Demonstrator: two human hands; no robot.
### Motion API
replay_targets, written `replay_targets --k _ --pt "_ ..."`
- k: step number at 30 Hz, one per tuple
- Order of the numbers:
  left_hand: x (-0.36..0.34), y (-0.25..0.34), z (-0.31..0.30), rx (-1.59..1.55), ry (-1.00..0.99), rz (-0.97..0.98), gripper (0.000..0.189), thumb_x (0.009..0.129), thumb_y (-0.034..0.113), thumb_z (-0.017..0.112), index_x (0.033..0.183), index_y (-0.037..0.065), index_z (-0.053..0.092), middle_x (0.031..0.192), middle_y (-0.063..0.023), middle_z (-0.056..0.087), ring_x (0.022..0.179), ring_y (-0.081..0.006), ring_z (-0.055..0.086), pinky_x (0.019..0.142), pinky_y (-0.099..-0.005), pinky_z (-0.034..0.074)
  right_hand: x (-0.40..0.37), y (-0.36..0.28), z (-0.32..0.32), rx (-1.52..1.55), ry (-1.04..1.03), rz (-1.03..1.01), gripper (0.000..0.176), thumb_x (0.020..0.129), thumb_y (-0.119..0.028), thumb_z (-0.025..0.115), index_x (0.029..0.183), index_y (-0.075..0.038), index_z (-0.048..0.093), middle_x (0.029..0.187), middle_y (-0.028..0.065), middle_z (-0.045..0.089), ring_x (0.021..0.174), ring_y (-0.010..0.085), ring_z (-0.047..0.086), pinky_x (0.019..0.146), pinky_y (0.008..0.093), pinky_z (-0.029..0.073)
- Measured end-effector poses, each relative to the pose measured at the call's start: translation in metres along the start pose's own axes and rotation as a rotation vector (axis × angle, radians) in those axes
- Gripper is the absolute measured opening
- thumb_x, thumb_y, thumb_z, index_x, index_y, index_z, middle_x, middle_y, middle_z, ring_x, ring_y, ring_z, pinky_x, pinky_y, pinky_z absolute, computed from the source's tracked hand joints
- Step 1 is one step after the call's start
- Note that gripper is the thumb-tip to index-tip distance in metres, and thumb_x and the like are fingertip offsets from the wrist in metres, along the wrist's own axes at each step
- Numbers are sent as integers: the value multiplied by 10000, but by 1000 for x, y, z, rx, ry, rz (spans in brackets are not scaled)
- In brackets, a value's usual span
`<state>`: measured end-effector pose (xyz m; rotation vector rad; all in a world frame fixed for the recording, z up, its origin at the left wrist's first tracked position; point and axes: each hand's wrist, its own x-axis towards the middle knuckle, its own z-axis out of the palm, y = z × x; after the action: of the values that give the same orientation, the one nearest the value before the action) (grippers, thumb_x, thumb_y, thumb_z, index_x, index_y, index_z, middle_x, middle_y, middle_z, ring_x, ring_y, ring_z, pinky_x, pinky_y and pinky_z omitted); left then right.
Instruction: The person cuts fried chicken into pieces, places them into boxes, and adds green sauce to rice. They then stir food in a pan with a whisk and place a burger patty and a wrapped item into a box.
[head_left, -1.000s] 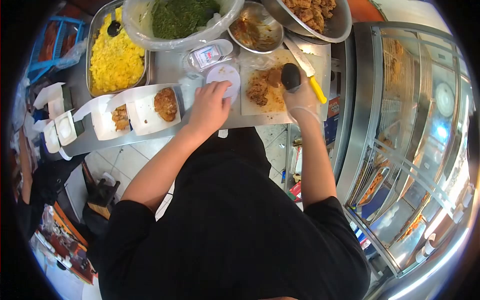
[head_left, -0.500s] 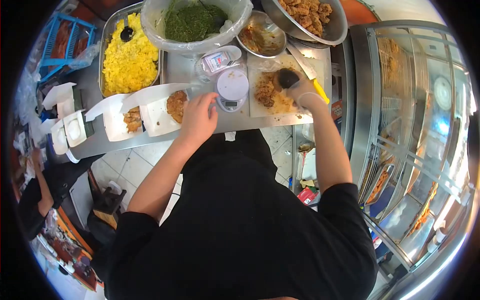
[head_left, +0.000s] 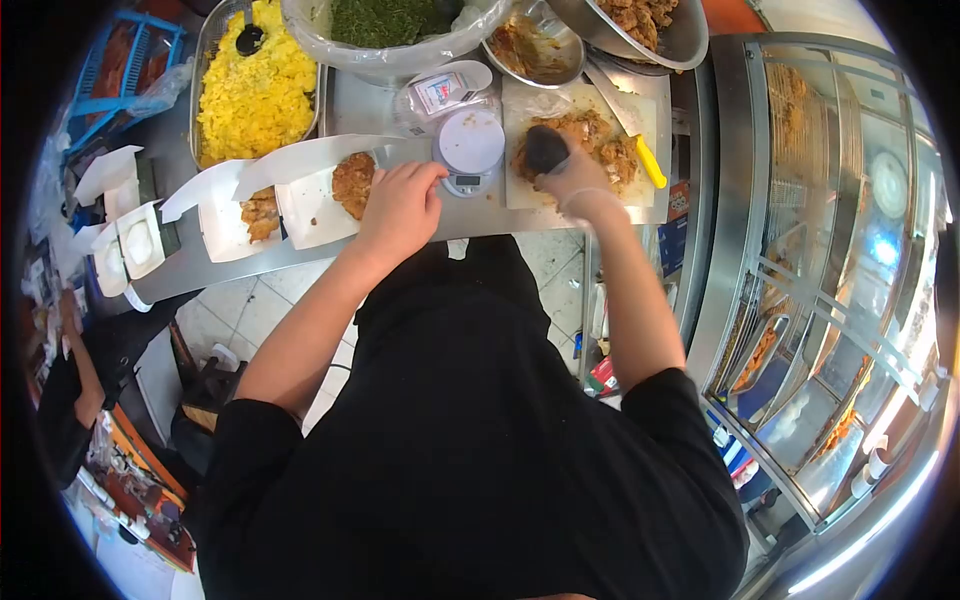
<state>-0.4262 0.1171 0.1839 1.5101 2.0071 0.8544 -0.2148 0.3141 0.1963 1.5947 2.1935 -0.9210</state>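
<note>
My right hand (head_left: 578, 187), in a clear glove, is closed on a black rounded tool (head_left: 545, 150) over the white cutting board (head_left: 645, 112). Browned, crumbled fried meat (head_left: 618, 155) lies around and beside the tool. A knife with a yellow handle (head_left: 651, 162) rests along the board's right side. Bare and palm down, my left hand (head_left: 400, 205) has its fingers extended at the left edge of the small white kitchen scale (head_left: 471, 145). Just left of that hand, a fried piece (head_left: 354, 185) sits in an open white carton (head_left: 302, 212).
Another carton (head_left: 219, 222) holds a fried piece. Behind stand a tray of yellow food (head_left: 252, 105), a plastic-lined tub of chopped greens (head_left: 390, 20), a sauce-smeared bowl (head_left: 535, 50) and a bowl of fried pieces (head_left: 680, 45). A glass cabinet (head_left: 740, 150) borders the right; another person's arm (head_left: 82, 365) shows far left.
My right hand and the black tool have shifted left over the board, uncovering meat on the right. My left hand has edged right, toward the scale. The whole view has shifted slightly.
</note>
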Motion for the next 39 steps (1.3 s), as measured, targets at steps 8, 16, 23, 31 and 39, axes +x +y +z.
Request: replay_targets --k 8,16,23,31,39 --pt "-19 -7 -4 -16 7 -54 232 826 -4 573 1036 75 635 936 -67 672 916 -259 650 815 -424 417 -22 2 45 -165 126 68 774 788 -156 725 1494 -159 408 1038 282 700 997 409 691 876 446 543" --pt "-18 -3 1 -12 6 -55 189 828 0 574 995 64 633 912 -83 663 876 -287 641 816 -434 423 -31 -20 3 -138 94 69 788 804 -193 719 1514 -150 380 1052 283 699 1019 407 688 883 439 545" --pt "-8 20 10 -42 -13 8 160 831 12 577 970 60 639 908 -87 663 861 -288 636 812 -437 430 -14 -1 -47 -60 -154 42 807 812 -124 691 1540 -171 345 916 188 713 638 255 683 576 370 547" --pt "-10 50 30 1 -61 -168 158 836 36 578 976 67 644 916 -77 673 906 -292 646 806 -443 433 54 90 -104 9 372 53 764 845 -441 739 1499 -177 446 1074 209 723 922 375 717 785 448 571" --pt "-15 84 68 -32 -23 -349 153 850 39 576 983 57 651 923 -108 693 856 -303 660 804 -451 454 104 157 -86 -403 403 -177 650 896 -358 694 1484 -224 450 1117 252 668 1045 425 652 903 477 523"
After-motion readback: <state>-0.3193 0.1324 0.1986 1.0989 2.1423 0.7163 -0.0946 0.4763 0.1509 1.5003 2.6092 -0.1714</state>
